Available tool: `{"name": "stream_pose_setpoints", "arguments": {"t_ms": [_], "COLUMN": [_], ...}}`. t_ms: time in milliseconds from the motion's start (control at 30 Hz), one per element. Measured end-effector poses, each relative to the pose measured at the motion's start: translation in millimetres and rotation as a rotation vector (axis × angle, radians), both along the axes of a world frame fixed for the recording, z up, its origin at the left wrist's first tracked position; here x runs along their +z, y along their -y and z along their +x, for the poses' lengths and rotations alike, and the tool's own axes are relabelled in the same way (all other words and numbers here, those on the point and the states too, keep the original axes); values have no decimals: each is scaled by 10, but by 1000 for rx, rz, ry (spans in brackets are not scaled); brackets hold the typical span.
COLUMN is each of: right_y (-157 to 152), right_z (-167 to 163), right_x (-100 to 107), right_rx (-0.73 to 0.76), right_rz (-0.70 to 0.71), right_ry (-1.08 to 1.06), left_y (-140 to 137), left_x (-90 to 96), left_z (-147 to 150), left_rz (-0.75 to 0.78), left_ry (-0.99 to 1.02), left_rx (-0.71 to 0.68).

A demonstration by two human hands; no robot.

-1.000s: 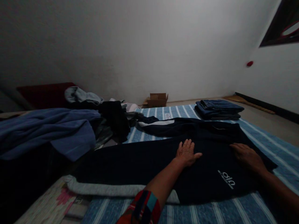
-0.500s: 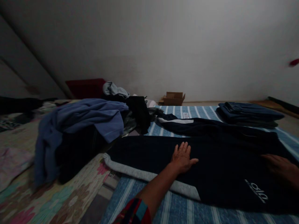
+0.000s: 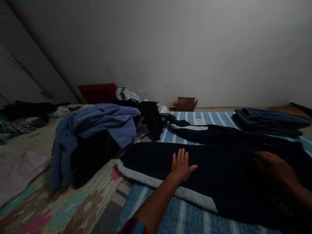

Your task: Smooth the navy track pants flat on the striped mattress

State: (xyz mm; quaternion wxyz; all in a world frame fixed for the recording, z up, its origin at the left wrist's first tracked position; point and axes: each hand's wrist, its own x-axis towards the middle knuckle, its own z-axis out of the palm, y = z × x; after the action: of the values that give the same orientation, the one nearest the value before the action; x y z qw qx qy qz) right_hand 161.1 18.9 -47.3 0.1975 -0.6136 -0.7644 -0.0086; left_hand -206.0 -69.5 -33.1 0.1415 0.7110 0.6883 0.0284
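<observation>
Dark navy sweatpants (image 3: 224, 175) with a grey side stripe lie spread out on a blue-and-white striped sheet (image 3: 168, 217). My left hand (image 3: 181, 167) rests flat on the nearer leg, its fingers stretched and thumb out to the side. Farther right, toward the waist end, my right hand (image 3: 275, 169) lies palm down on the dark cloth, its fingertips in shadow. White lettering near my right forearm is partly shaded. The farther leg, with a white stripe (image 3: 190, 127), is turned away behind the nearer one.
Folded jeans (image 3: 270, 120) are stacked at the back right. A heap of clothes, with a blue-purple garment (image 3: 97, 120) on top, lies left on a floral sheet (image 3: 70, 208). By the wall stand a cardboard box (image 3: 185, 104) and a red object (image 3: 98, 93).
My left hand has slid slightly left along the nearer leg. My right hand has moved left across the cloth, and its arm now shades the lettering. The view has turned a little left.
</observation>
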Motion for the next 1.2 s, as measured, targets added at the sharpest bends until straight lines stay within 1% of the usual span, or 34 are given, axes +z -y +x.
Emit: {"name": "stream_pose_setpoints", "arguments": {"t_ms": [100, 167, 233, 333, 433, 500, 633, 800, 900, 1000, 1100, 1200], "right_y": [168, 275, 360, 436, 460, 461, 453, 432, 419, 411, 391, 360], "right_z": [-809, -1252, -1567, -1801, -1845, -1836, -1827, -1828, -1818, -1810, -1807, -1798], "right_x": [169, 211, 193, 91, -24, -65, -56, -18, 14, 71, 127, 159], "right_rx": [226, 349, 406, 383, 350, 342, 337, 344, 361, 371, 394, 381], "right_rz": [-25, -33, -53, -112, -198, -241, -292, -316, -335, -348, -337, -332], "right_ry": [47, 71, 90, 124, 126, 120, 120, 102, 88, 64, 36, 27], "left_y": [-16, -24, -25, -20, -25, -37, -64, -90, -112, -139, -183, -254], "left_x": [-33, -52, -72, -84, -48, -5, 49, 33, 64, 140, 195, 173], "left_z": [2, 0, -8, -35, -96, -157, -291, -375, -347, -245, -110, -21], "left_rz": [14, 36, 57, 71, 67, 58, 26, 16, 11, 12, 72, 96], "left_ry": [-14, -31, -53, -80, -102, -119, -139, -158, -177, -212, -227, -236], "left_rx": [-6, -7, -1, 16, 40, 64, 88, 66, 70, 82, 31, -14]}}
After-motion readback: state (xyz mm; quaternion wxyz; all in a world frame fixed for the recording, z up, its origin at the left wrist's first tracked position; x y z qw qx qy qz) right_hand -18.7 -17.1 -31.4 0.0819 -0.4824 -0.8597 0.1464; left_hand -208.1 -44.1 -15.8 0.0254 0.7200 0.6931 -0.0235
